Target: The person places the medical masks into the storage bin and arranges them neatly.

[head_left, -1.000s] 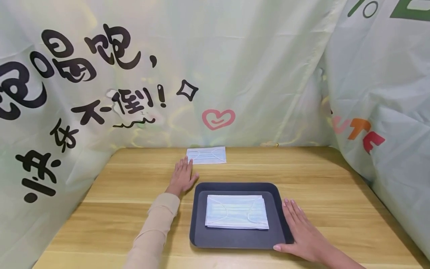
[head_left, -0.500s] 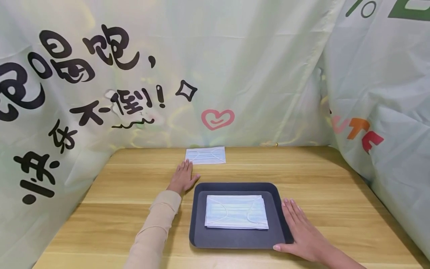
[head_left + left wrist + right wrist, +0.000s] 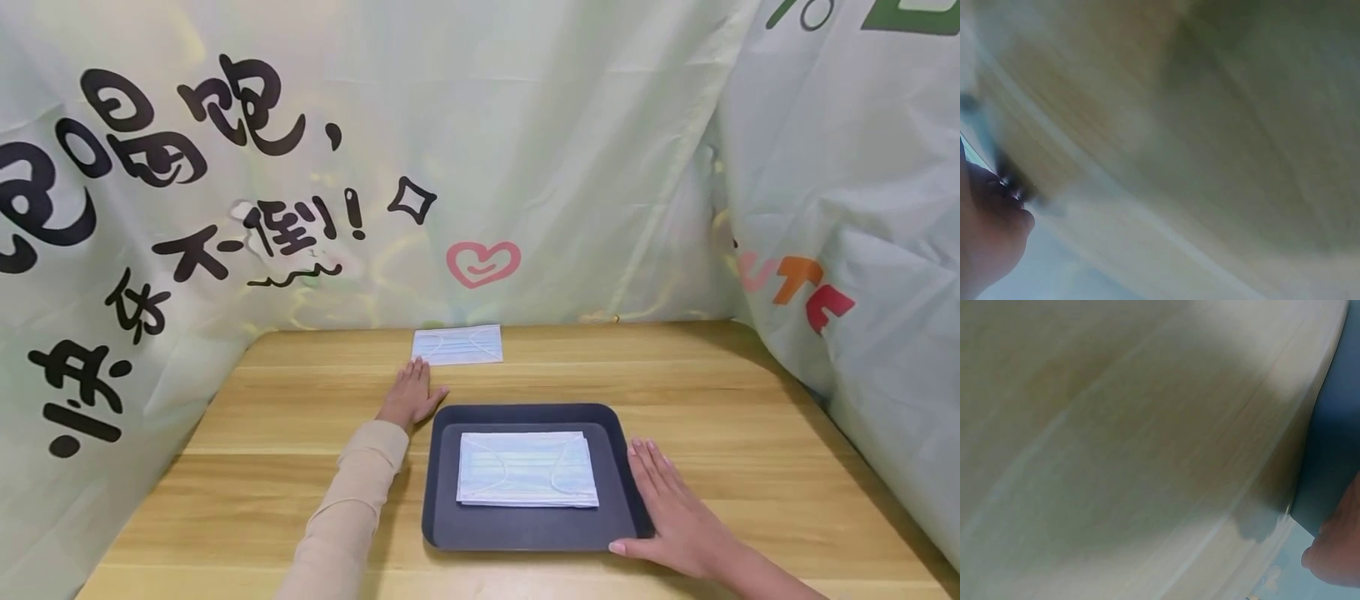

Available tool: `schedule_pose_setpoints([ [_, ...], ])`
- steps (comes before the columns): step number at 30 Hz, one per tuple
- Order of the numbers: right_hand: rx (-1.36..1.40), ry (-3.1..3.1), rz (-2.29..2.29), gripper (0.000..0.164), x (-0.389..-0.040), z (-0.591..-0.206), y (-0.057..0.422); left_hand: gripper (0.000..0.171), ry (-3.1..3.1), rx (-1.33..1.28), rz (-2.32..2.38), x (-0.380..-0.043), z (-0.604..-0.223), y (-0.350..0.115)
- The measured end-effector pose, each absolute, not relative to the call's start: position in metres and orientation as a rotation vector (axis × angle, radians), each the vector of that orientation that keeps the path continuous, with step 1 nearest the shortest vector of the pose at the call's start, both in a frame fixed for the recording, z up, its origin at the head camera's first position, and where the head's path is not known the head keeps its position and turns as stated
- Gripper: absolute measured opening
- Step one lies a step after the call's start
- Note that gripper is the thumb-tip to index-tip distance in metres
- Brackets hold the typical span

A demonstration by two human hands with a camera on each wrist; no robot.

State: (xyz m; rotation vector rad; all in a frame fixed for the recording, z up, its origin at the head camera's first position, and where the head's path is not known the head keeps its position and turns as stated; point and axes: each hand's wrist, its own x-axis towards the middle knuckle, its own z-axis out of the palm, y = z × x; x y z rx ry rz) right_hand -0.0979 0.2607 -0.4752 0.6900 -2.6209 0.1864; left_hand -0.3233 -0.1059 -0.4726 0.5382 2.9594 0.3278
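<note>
A dark grey tray (image 3: 517, 533) lies on the table, with a small stack of pale blue face masks (image 3: 527, 469) on it. Behind it, close to the back edge of the table, is a single face mask (image 3: 459, 344). My left hand (image 3: 408, 393) lies palm down with fingers extended, its fingertips at the near left corner of that single mask. Along the tray's right side rests my right hand (image 3: 678, 517), fingers straight and thumb near the front right corner. In the right wrist view, part of the right hand (image 3: 1338, 547) shows against the tray's side (image 3: 1332, 431).
A wooden table (image 3: 300, 483) carries everything. Pale printed curtains (image 3: 585, 167) hang behind the table and on both sides, with black lettering at the left and a pink heart in the middle. The left wrist view is mostly blurred tabletop.
My left hand has drawn back a little toward me and slightly right, by the far mask's corner. The right hand keeps its place at the tray. The head view has shifted slightly.
</note>
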Motion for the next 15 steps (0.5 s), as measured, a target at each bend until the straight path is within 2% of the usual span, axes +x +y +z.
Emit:
schedule_pose_setpoints([
  [15, 0.668, -2.681, 0.213, 0.116, -0.0978, -0.473, 0.2599, 0.068, 2.977, 0.583, 0.321, -0.317, -0.4733, -0.1119],
])
